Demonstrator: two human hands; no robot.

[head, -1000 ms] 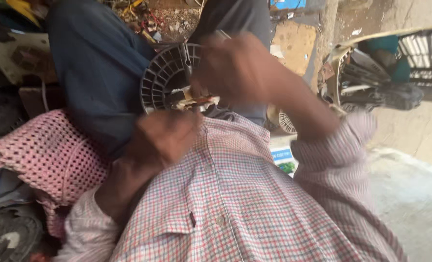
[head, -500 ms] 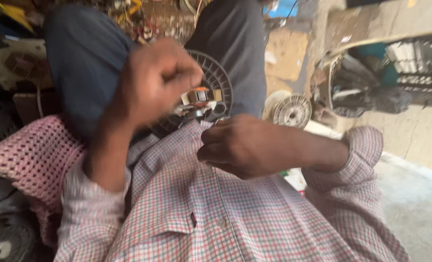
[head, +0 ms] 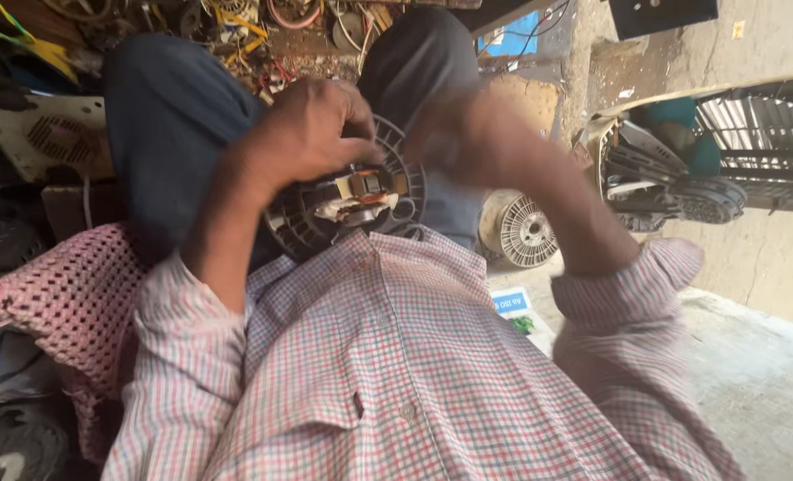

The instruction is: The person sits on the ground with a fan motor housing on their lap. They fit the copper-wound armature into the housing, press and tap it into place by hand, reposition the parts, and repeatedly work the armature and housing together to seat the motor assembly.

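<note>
Seated person, checked shirt, fan motor assembly on lap at frame centre.

Black round grille [head: 325, 218] rests against the dark trousers; small motor [head: 356, 196] with copper windings sits at its hub. Left hand [head: 312, 134] curls over the grille's upper rim, gripping it. Right hand [head: 468, 134], centre right, blurred; grip cannot be told.

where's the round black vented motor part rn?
Head view, centre frame: the black vented disc rests in the person's lap between the knees, just above the checked shirt, with the left hand on its upper edge and the blurred right hand beside it.
</note>
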